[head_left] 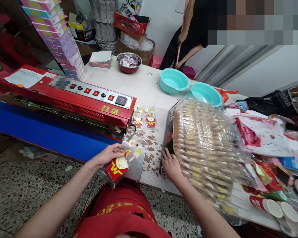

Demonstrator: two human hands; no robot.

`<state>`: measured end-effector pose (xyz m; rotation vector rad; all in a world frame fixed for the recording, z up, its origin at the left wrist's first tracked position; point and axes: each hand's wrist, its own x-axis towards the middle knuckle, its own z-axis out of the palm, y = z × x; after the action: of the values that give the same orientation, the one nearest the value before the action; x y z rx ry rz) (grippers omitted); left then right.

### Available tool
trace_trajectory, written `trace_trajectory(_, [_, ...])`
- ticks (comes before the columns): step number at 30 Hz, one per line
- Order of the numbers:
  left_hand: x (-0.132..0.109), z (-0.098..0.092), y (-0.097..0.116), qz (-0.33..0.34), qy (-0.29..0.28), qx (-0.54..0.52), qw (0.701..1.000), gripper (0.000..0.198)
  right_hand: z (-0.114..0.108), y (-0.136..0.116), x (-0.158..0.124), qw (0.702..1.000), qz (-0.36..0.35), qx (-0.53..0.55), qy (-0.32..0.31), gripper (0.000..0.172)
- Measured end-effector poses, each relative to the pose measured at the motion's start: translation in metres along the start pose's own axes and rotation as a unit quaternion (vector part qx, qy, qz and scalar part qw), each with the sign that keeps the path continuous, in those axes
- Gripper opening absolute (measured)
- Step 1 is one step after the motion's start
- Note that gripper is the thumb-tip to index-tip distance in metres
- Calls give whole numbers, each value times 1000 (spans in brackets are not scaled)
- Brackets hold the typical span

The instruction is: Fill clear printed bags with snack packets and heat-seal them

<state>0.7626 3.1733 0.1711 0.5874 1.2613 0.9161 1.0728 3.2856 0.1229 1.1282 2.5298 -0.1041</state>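
Observation:
My left hand (111,155) is closed on a clear plastic bag (116,168) near the metal plate (139,162) at the end of the red sealing machine (89,96). Inside the bag are a red toy fries box with a yellow mark and small food-shaped pieces, one like a fried egg. My right hand (172,165) lies with its fingers spread against the dark side of a carton (169,132). Rows of packed clear bags (201,132) fill that carton and hang over its right side. Two similar bagged fries sets (150,119) lie on the table behind the plate.
The sealing machine's blue belt (39,129) runs along the left. Two turquoise basins (173,81) and a steel bowl (129,62) of small packets stand farther back. Stacked boxes (62,43) rise at left. Paper cups (265,205) lie at right. A person (186,36) holds a pole behind the table.

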Motion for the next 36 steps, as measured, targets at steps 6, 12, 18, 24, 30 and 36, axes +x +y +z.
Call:
trace_trajectory(6, [-11, -7, 11, -26, -74, 69, 994, 54, -40, -18, 11, 858, 17, 499, 120, 25])
trace_trajectory(12, [6, -6, 19, -65, -156, 133, 977, 51, -62, -46, 35, 681, -97, 708, -160, 41])
trace_trajectory(18, [-2, -20, 20, -43, -90, 282, 954, 59, -36, -41, 31, 647, 28, 755, -103, 48])
trace_trajectory(24, [-35, -52, 15, -46, 16, 233, 971, 43, -30, -30, 30, 630, 82, 770, -66, 51])
trace_trajectory(30, [-56, -84, -2, -28, 96, 235, 967, 40, -32, -24, 34, 628, 105, 770, -35, 51])
trace_trajectory(36, [-67, -72, 4, 47, 260, 516, 815, 47, -34, -15, 38, 659, 110, 744, -20, 50])
